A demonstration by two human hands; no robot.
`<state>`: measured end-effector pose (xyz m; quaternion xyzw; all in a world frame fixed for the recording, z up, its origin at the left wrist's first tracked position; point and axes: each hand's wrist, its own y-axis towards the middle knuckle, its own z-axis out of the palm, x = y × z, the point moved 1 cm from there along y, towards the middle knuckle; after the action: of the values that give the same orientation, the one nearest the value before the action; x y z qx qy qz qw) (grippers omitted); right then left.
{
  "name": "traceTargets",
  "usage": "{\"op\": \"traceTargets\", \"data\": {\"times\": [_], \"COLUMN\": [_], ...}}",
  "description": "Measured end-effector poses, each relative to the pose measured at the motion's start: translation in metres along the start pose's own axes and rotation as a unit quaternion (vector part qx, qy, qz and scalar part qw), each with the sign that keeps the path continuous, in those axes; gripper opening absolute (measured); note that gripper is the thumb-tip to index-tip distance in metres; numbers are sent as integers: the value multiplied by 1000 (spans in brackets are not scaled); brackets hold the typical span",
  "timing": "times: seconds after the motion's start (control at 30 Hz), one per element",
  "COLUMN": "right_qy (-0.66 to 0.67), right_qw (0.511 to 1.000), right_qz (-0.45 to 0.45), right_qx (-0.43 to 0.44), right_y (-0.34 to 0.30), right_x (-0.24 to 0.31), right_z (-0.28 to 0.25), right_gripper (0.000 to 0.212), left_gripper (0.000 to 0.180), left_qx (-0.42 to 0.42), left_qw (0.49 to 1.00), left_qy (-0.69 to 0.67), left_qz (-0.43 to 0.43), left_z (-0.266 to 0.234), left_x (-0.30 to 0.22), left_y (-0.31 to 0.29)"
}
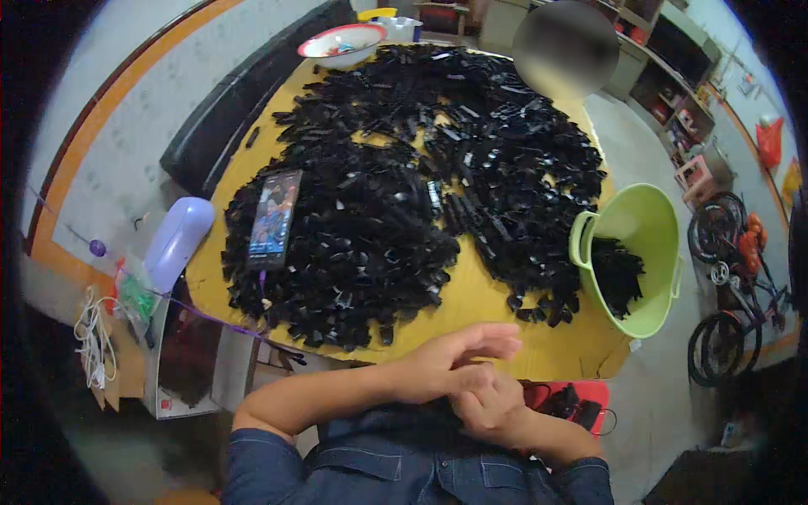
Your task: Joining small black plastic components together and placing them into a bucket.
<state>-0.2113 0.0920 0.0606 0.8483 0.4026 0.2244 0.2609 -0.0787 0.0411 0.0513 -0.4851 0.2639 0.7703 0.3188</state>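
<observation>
In front of my body, at the near edge of the yellow table (488,295), my two hands meet. My left hand (459,358) reaches across from the left, its fingers stretched out to the right and nothing visible in it. Just beneath, my right hand (492,402) is closed, its curled fingers against the left palm or wrist. Whether anything is inside that curl is hidden. Beyond the hands, a wide heap of small black strip-like pieces (362,227) covers much of the table.
A lit phone (273,220) with a purple cable lies on the heap. To the right stands a green bucket (661,252) holding black pieces. A red tray (595,397) sits beside my right arm. A white bowl (343,44) is far left; another person (566,50) is across the table.
</observation>
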Motion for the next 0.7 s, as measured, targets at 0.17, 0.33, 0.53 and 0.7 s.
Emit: {"op": "traceTargets", "data": {"times": [0.17,0.33,0.53,0.7], "right_qy": [-29,-196,-219,-200], "right_qw": [986,937,909,924], "right_qz": [146,287,338,315], "right_qx": [75,46,107,88], "right_y": [27,56,61,58], "right_x": [-29,-113,-129,-100], "right_z": [2,9,28,10], "right_gripper": [33,21,17,18], "left_gripper": [24,9,8,19], "left_qx": [-318,-448,-210,-218], "left_qw": [938,854,676,573], "left_qy": [54,181,702,790], "left_qz": [125,192,76,-14], "left_z": [-30,-59,-42,-34], "left_x": [-16,-51,-55,-36], "left_y": [2,-21,-40,-59]}}
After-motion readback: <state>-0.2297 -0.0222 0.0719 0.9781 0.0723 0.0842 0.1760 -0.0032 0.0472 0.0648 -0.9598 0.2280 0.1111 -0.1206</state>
